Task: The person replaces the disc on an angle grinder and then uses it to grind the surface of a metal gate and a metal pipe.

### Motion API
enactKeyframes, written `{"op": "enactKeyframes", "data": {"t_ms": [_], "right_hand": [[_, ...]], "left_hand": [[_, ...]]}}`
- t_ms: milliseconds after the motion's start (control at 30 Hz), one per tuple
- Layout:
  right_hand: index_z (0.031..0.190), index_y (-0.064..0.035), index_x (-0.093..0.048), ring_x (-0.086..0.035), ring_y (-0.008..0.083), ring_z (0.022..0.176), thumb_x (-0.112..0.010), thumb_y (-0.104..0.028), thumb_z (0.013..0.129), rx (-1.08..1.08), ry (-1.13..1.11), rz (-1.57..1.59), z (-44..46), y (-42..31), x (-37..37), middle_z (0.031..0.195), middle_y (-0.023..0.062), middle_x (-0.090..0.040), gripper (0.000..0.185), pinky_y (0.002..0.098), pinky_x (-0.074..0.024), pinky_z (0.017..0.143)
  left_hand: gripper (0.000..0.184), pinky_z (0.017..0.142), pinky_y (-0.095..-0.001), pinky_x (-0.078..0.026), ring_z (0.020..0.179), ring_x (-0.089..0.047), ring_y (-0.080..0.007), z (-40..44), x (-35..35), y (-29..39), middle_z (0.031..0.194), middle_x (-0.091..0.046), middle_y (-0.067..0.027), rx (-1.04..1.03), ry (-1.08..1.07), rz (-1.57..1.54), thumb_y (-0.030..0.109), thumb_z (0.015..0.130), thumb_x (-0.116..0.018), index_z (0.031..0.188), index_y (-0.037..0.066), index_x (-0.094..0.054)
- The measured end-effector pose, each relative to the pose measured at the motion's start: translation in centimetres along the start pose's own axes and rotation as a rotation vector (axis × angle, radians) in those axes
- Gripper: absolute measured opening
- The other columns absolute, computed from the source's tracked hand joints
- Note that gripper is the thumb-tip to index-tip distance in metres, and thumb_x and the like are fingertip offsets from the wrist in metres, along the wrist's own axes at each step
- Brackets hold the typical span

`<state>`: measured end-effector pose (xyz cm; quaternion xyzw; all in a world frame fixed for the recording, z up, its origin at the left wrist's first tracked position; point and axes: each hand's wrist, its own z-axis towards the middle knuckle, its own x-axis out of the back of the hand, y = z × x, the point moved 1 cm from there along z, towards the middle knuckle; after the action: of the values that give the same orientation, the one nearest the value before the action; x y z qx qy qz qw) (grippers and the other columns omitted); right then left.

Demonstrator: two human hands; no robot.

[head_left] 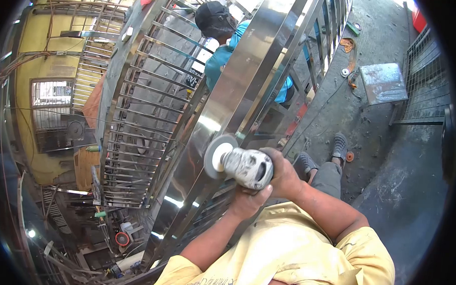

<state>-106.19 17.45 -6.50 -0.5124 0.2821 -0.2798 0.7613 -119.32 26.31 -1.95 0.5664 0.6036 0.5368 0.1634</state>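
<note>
Both of my hands are closed round a dusty grey angle grinder (pixel 249 168). My left hand (pixel 248 201) grips it from below, and my right hand (pixel 286 173) wraps round its back end on the right. On the grinder's left side is a round grey disc with a white centre (pixel 219 156). This disc is over the broad polished steel beam (pixel 234 102), at its lower part; whether it touches the metal I cannot tell. The beam runs diagonally up to the right, with bright reflections on it.
A co-worker in a blue shirt and dark cap (pixel 214 21) is behind the beam. Left of it stands a barred metal frame (pixel 144 97). On the concrete floor at right lie a metal-topped square piece (pixel 384 83) and a cable. Mesh panel (pixel 423 74) stands far right.
</note>
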Motion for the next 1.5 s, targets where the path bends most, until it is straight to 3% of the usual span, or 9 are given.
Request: {"op": "enactKeyframes", "data": {"t_ms": [133, 400, 500, 600, 733, 933, 1100, 1333, 1500], "right_hand": [[0.126, -0.0018, -0.049, -0.067, 0.0404, 0.099, -0.086, -0.021, 0.065, -0.097, -0.267, -0.043, 2.2, -2.6, 1.3, 0.105, 0.0207, -0.067, 0.074, 0.044, -0.0541, 0.084], [0.132, -0.0041, -0.039, -0.069, 0.0416, 0.095, -0.092, -0.035, 0.067, 0.054, 0.008, -0.084, 0.8, -0.8, -0.1, 0.106, 0.0205, -0.067, 0.089, 0.0425, -0.0559, 0.082], [0.134, -0.0046, -0.035, -0.069, 0.0427, 0.094, -0.091, -0.035, 0.067, 0.078, -0.089, -0.066, -0.3, -0.9, -0.8, 0.104, 0.0222, -0.067, 0.092, 0.0445, -0.0555, 0.081], [0.135, -0.0039, -0.035, -0.067, 0.0438, 0.104, -0.087, -0.03, 0.072, -0.154, -0.389, -0.062, -0.9, -3.8, -0.4, 0.109, 0.0249, -0.067, 0.085, 0.0438, -0.0528, 0.089], [0.142, -0.0054, -0.032, -0.063, 0.0449, 0.111, -0.089, -0.033, 0.068, -0.229, -0.46, -0.082, 0.3, -6.0, 1.7, 0.115, 0.0285, -0.065, 0.097, 0.0462, -0.0499, 0.094], [0.15, -0.0096, -0.027, -0.052, 0.0282, 0.128, -0.093, -0.039, 0.066, -0.262, -0.314, 0.025, 4.6, -11.8, 7.8, 0.133, 0.0172, -0.056, 0.111, 0.039, -0.0413, 0.107], [0.152, -0.0069, -0.021, -0.046, 0.0266, 0.131, -0.091, -0.047, 0.069, -0.429, -0.183, 0.42, 4.8, -12.3, 12.2, 0.137, 0.0156, -0.05, 0.116, 0.039, -0.0354, 0.112], [0.148, -0.0006, -0.023, -0.045, 0.023, 0.128, -0.086, -0.042, 0.078, -0.454, -0.153, 0.336, 3.7, -9.0, 22.5, 0.133, 0.0138, -0.049, 0.103, 0.0368, -0.0384, 0.109], [0.136, -0.0027, -0.044, -0.053, 0.0181, 0.116, -0.085, -0.037, 0.08, -0.394, -0.055, 0.588, 4.3, -8.9, 28.8, 0.121, 0.0083, -0.057, 0.078, 0.0347, -0.0438, 0.103]], "left_hand": [[0.051, 0.1, -0.0356, -0.045, 0.113, -0.059, -0.0208, -0.3, -0.5, 0.5, 0.124, -0.062, -0.0103, -0.048, 0.077, -0.109, 0.026, 0.085, -0.073, 0.127, 0.003, -0.056], [0.043, 0.095, -0.0355, -0.048, 0.107, -0.065, -0.0218, 0.8, 0.3, 3.3, 0.111, -0.07, -0.011, -0.011, 0.008, -0.028, 0.03, 0.087, -0.073, 0.116, 0.001, -0.064], [0.044, 0.093, -0.0354, -0.048, 0.106, -0.065, -0.0217, -0.8, -0.3, 1.2, 0.113, -0.07, -0.0112, -0.132, 0.098, -0.059, 0.031, 0.088, -0.072, 0.12, 0.001, -0.063], [0.042, 0.095, -0.0342, -0.047, 0.105, -0.062, -0.0162, -4.3, -1.3, 0.0, 0.114, -0.067, -0.0063, -0.026, 0.203, -0.26, 0.03, 0.092, -0.067, 0.12, -0.001, -0.063], [0.046, 0.094, -0.0326, -0.046, 0.104, -0.06, -0.0156, -4.5, -2.2, 2.0, 0.118, -0.063, -0.0048, -0.072, 0.057, -0.361, 0.026, 0.093, -0.067, 0.127, -0.001, -0.057], [0.049, 0.096, -0.0335, -0.049, 0.113, -0.059, -0.0165, -2.9, -6.7, 7.8, 0.12, -0.059, -0.0057, -0.411, 0.048, -0.455, 0.024, 0.091, -0.069, 0.13, 0.002, -0.05], [0.049, 0.081, -0.0369, -0.057, 0.09, -0.069, -0.0222, -0.6, -9.9, 8.2, 0.104, -0.068, -0.0113, -0.173, -0.335, -0.69, 0.026, 0.086, -0.074, 0.123, -0.001, -0.056], [0.048, 0.082, -0.0339, -0.055, 0.092, -0.067, -0.018, 2.9, -14.3, 13.0, 0.106, -0.067, -0.0095, -0.077, -0.339, -0.442, 0.017, 0.085, -0.075, 0.124, 0.0, -0.054], [0.05, 0.088, -0.0324, -0.051, 0.098, -0.063, -0.0164, 7.0, -18.0, 19.2, 0.109, -0.066, -0.0088, -0.17, -0.371, -0.21, 0.013, 0.083, -0.077, 0.125, -0.001, -0.054]]}}
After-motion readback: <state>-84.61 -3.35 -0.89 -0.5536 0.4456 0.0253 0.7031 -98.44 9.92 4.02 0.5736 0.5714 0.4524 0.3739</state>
